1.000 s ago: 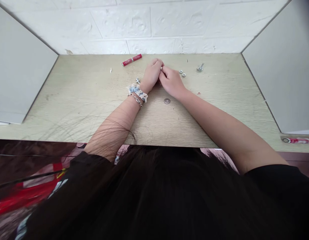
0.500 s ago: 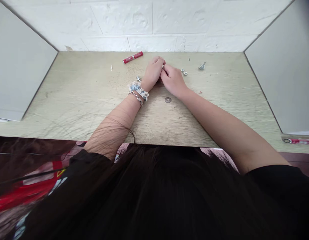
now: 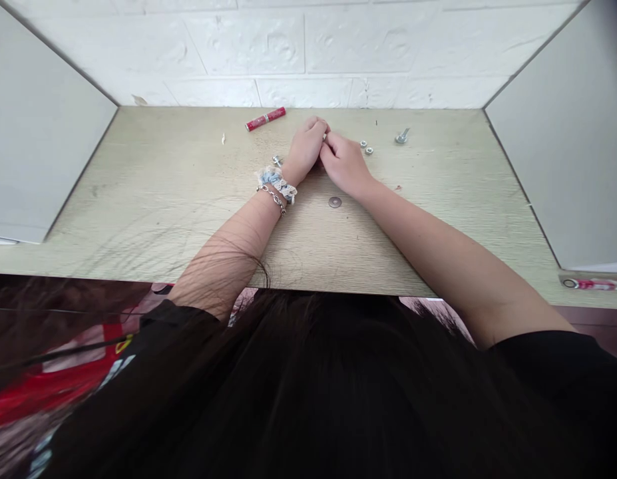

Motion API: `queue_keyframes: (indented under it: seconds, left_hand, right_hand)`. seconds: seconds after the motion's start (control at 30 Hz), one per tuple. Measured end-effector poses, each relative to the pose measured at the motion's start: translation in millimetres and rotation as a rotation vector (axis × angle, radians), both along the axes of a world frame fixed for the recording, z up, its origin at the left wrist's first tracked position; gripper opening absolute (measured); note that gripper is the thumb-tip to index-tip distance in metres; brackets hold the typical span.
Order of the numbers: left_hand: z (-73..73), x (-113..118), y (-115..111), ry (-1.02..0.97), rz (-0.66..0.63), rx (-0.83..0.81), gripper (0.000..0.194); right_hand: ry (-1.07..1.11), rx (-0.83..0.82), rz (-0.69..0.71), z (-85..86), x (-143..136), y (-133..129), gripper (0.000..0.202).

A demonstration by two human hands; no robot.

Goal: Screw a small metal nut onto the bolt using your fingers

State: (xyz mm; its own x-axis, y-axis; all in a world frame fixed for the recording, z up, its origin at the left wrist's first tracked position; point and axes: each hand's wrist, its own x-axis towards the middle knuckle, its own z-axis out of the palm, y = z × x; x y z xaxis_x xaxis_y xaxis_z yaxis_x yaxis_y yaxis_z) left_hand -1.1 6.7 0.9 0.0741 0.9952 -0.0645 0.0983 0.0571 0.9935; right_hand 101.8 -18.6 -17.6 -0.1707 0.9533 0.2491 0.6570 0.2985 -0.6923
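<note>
My left hand (image 3: 308, 148) and my right hand (image 3: 344, 161) meet over the middle of the table, fingers curled and fingertips together. A tiny pale glint shows between them, but what they pinch is hidden by the fingers. Just left of my left wrist lies a bolt (image 3: 277, 161), partly covered by the hand. A flat washer (image 3: 335, 202) rests nearer to me, below the hands. Right of my right hand are two hex nuts, one nut (image 3: 363, 144) slightly behind the other nut (image 3: 369, 152). Farther right, a bolt with a washer (image 3: 402, 136) stands on its head, tilted.
A red tube (image 3: 265, 119) lies at the back of the wooden table (image 3: 163, 179), near the white brick wall (image 3: 268, 46). Grey panels close in the left (image 3: 38, 126) and right (image 3: 568, 146). Another red tube (image 3: 595, 284) is at the right front edge.
The view has tilted slightly, so the tabletop sits a little lower in the picture. Both hands keep the same closed pose, with no other visible change.
</note>
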Motion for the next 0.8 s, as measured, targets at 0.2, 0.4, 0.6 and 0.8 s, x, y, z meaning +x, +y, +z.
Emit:
queue_keyframes:
  seconds: [0.2,0.4,0.6,0.8]
  left_hand:
    - [2.1,-0.7,-2.1,0.017,-0.005,-0.002,0.033]
    - [6.0,-1.5,-5.0,-0.041,0.033,-0.066,0.028]
    - [4.8,-2.2,-5.3,-0.170,0.027,-0.155,0.017]
    - [2.3,-2.7,-4.4,-0.184,0.019,-0.132,0.019]
  right_hand:
    - [0.016,-0.024,0.007,-0.2,0.2,-0.2,0.035]
    - [0.002,-0.028,0.005,-0.9,0.2,0.4,0.037]
    - [0.028,-0.001,0.018,-1.4,0.6,0.6,0.044]
    - [0.058,0.000,-0.025,-0.2,1.1,-0.4,0.027]
